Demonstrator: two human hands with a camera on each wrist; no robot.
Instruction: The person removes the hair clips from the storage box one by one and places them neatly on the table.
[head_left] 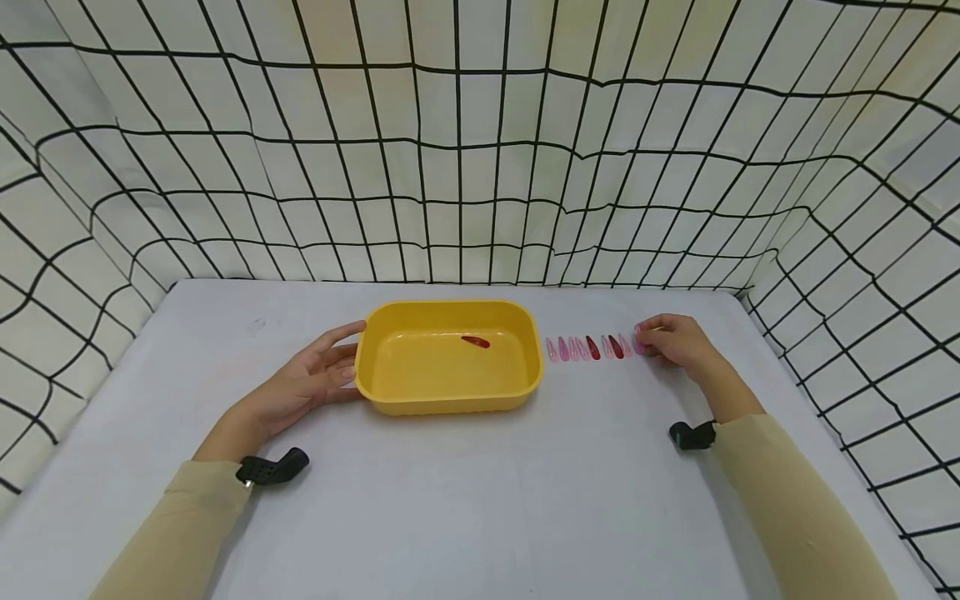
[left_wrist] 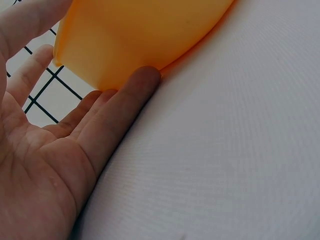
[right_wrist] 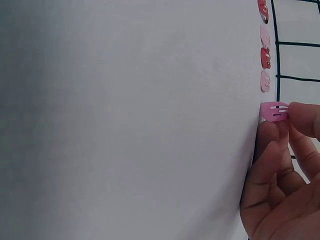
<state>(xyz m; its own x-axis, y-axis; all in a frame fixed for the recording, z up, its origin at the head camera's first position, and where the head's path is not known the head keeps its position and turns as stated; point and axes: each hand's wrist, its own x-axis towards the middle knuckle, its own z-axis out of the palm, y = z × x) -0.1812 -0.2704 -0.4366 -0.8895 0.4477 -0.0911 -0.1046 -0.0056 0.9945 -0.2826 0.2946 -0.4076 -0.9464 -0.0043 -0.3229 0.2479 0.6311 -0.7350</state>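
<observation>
A yellow plastic tub (head_left: 420,383) stands on the table with one red snap hair clip (head_left: 476,342) lying inside. My left hand (head_left: 300,383) is at the tub's left end, fingers extended; in the left wrist view the thumb and fingertips touch its outer wall (left_wrist: 135,40). To the right of the tub, several pink and red hair clips (head_left: 593,347) lie side by side in a row. At the row's right end my right hand (head_left: 678,343) pinches a pink hair clip (right_wrist: 270,112) between thumb and fingers, close to the tabletop.
A white cloth (head_left: 450,500) covers the table. Black wire grid panels (head_left: 459,167) rise along the back and both sides, with pale sheeting behind them. Each wrist carries a black strap-mounted device (head_left: 273,468).
</observation>
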